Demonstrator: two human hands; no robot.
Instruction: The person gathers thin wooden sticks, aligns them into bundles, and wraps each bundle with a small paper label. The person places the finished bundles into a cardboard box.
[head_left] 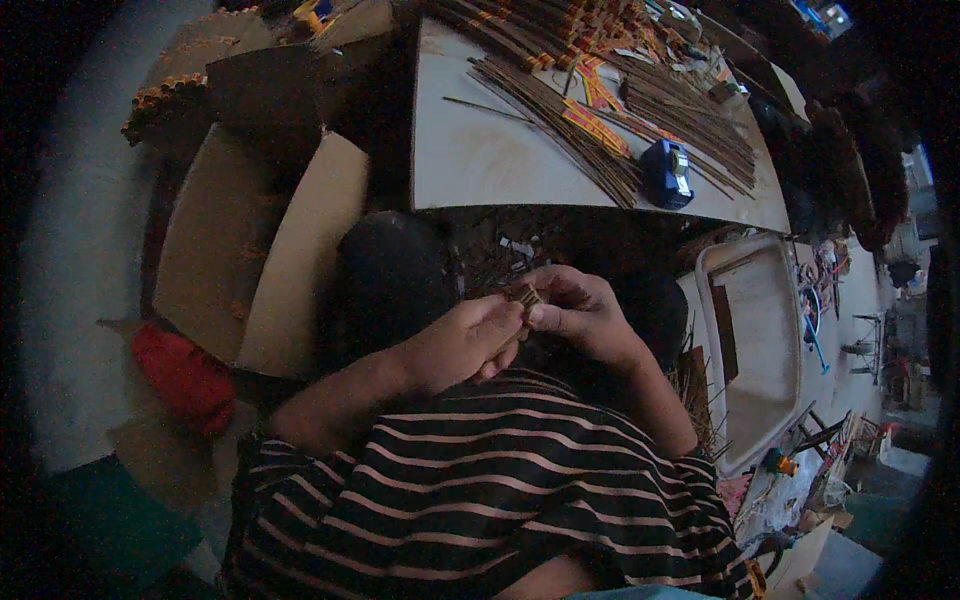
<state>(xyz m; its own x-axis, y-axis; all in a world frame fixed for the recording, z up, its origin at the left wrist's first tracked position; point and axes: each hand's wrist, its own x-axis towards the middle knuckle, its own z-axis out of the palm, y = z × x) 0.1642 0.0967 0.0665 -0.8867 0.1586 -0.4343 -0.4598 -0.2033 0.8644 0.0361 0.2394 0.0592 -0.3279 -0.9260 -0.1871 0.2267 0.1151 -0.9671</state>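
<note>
In front of my striped shirt, above my lap, my two hands meet around a small bundle of thin tan-brown sticks (528,296). The bundle's cut ends point up toward me. My left hand (465,340) is closed around its length, which the fingers mostly hide. At the top, the thumb and fingers of my right hand (585,308) pinch the ends. On the white table (470,165) ahead, long thin brown sticks (555,125) that look like incense lie loose. A blue tape dispenser (665,174) stands at the table's near edge.
Banded stick bundles (590,30) pile up at the table's far side, among red and yellow paper strips (598,128). To the left are an open cardboard box (305,250) and a red bag (183,378). At right stands a whitish plastic tub (765,400). Scraps litter the floor beneath the table.
</note>
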